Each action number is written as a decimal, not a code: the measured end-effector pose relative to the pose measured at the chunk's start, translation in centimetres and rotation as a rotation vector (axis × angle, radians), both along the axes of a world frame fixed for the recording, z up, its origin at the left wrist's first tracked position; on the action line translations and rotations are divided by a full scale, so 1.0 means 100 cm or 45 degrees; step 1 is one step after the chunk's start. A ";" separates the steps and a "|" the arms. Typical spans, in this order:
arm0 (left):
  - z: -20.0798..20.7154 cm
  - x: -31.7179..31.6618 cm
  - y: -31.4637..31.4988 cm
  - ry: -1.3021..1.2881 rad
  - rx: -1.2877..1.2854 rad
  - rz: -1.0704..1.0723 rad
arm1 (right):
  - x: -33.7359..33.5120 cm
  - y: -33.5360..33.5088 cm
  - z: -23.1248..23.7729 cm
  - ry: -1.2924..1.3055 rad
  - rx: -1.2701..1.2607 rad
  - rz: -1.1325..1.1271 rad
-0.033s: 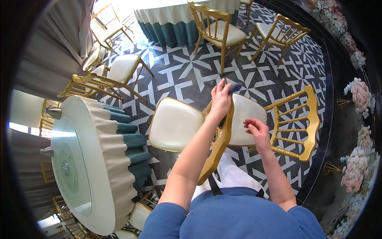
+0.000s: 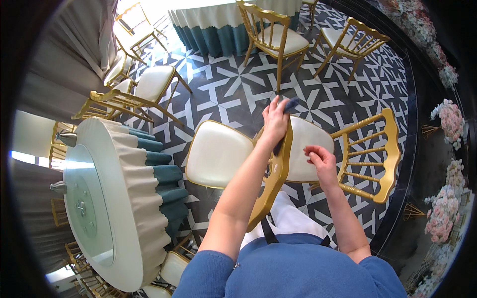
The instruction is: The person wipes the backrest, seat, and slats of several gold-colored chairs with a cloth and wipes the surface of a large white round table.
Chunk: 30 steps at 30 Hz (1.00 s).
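Black-and-white patterned floor (image 2: 223, 84); left hand (image 2: 276, 119), partly closed, grips a dark cloth (image 2: 292, 104) at a gold chair back (image 2: 281, 169); right hand (image 2: 321, 162), loosely half-curled, empty, is over another chair's white seat (image 2: 300, 136).

A head-worn fisheye view looks down past the left hand (image 2: 276, 120) to the patterned floor (image 2: 218, 82).
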<state>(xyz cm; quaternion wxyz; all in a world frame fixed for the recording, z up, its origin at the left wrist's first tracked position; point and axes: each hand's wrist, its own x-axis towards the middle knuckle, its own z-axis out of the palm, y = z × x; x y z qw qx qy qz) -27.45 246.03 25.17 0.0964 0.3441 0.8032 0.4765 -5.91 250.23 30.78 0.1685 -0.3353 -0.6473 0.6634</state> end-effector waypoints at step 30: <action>-0.029 0.070 -0.117 -0.550 0.459 -0.292 | -0.154 0.021 -0.039 0.117 0.347 0.281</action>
